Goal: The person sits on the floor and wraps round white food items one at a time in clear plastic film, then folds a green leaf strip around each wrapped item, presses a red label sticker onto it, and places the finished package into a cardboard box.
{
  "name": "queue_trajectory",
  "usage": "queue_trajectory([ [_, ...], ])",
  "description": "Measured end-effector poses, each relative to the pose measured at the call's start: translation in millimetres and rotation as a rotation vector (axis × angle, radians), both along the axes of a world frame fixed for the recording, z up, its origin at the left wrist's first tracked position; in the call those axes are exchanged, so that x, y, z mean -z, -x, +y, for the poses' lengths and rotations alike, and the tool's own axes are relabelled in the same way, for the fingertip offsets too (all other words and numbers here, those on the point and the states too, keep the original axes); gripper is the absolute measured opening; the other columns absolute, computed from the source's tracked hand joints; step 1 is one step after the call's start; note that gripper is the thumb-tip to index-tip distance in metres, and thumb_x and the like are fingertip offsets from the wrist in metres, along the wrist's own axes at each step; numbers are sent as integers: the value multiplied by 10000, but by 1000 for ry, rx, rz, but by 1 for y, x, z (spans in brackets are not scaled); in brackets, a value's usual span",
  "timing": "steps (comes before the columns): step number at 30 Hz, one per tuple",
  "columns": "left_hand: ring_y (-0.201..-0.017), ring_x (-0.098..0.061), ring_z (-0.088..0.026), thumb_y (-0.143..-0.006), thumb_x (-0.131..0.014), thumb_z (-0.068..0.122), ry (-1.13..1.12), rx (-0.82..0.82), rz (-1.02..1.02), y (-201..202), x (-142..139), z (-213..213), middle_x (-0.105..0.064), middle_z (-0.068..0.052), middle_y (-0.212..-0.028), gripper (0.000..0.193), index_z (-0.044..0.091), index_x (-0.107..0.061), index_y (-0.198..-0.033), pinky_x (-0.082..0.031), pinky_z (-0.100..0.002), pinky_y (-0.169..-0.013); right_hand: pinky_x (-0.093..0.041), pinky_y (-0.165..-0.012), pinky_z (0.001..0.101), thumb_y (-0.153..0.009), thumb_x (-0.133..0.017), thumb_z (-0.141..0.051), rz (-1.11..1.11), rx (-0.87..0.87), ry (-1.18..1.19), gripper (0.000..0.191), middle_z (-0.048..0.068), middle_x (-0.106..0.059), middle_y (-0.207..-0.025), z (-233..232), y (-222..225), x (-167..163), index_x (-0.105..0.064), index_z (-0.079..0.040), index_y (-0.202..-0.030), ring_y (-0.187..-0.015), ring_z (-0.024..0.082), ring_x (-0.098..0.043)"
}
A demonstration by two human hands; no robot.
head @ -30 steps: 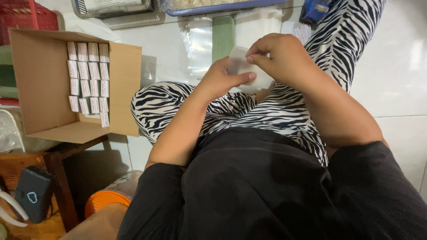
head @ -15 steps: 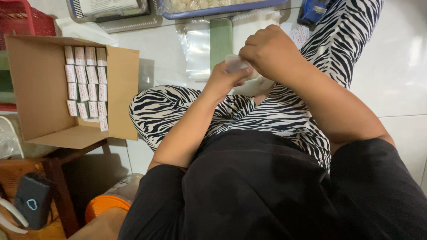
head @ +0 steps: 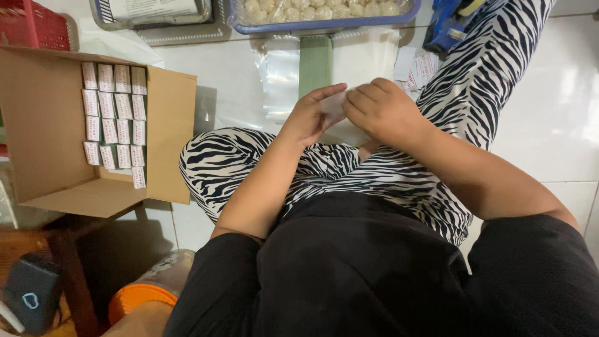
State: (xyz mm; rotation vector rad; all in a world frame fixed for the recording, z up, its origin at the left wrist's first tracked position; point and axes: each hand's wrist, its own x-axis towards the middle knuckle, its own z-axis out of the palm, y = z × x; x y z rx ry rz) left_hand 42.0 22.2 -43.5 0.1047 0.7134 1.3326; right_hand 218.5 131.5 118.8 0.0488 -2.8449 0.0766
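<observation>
Far left, low: dark pouch w/ blue loop mark [head: 31, 298] by a wooden stool [head: 59, 246]. Orange-rimmed round container [head: 140, 298] just beside, partly under the knee.

Upper left: red basket [head: 34, 24] at frame edge. Below it, open cardboard box [head: 43, 125] on the stool, flaps spread; inside, small white packets w/ red print [head: 114, 118] stacked in neat cols against the right wall.

Top, left of centre: clear tray [head: 156, 12] w/ printed sheets. Next to it, blue-rimmed tray [head: 318, 25] full of pale round pieces, contents too small to tell.

Centre, on white tiled floor [head: 549, 112]: pile of clear plastic bags [head: 281, 81] w/ green strip [head: 315, 62] lying across.

Left hand [head: 309, 118] raised above the zebra-print lap [head: 249, 162], palm turned inward, thumb up, fingers curled. Grip pinching the left edge of a small white packet [head: 334, 105]. Packet sits betw. both hands, over the lap, mostly hidden by fingers.

Right hand [head: 384, 112] touching left, knuckles up, fingers folded down over the packet's right side; grip pressed onto it, thumb not visible.

Right of hands: loose white labels [head: 418, 65] scattered on floor near the leg. Blue tool [head: 446, 25] top right, partly behind the raised zebra-print leg [head: 480, 81]. Black top fills lower frame.
</observation>
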Motion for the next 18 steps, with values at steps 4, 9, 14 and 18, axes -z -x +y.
queue_trajectory([
  [4, -1093, -683, -297, -1012, -418, 3, -23, 79, -128, 14, 3, -3, -647, -218, -1264, 467, -35, -521, -1466, -564, -432, -1013, -531, -937, 384, -757, -668, -242, -89, 37, 8, 448, 115, -687, -1136, -1, 1, 17, -660, 0, -1134, -1077, 276, -665],
  [9, -994, -755, -355, -934, -453, 295, 195, 200, -74, 32, 16, 7, -694, -212, -1193, 483, 82, -566, -1353, -599, -412, -843, -545, -899, 406, -856, -748, -169, -76, 197, 336, 351, 133, -698, -1118, 4, -6, 60, -662, -12, -1158, -1018, 307, -670],
  [14, -927, -683, -348, -852, -691, 426, 388, 63, 942, 45, 34, 37, -704, -228, -1135, 561, 13, -668, -1230, -566, -435, -776, -511, -773, 350, -855, -860, -154, -125, 714, 1198, 445, 103, -702, -999, 11, -9, 120, -662, 28, -1209, -832, 208, -643],
  [18, -953, -661, -312, -640, -896, 527, 602, 150, 1794, 49, 35, 50, -666, -115, -1110, 692, 91, -648, -1115, -542, -417, -746, -558, -842, 245, -865, -794, -87, 72, 729, 1862, 430, 73, -712, -1060, 11, -14, 151, -605, 59, -1223, -943, 126, -682],
])
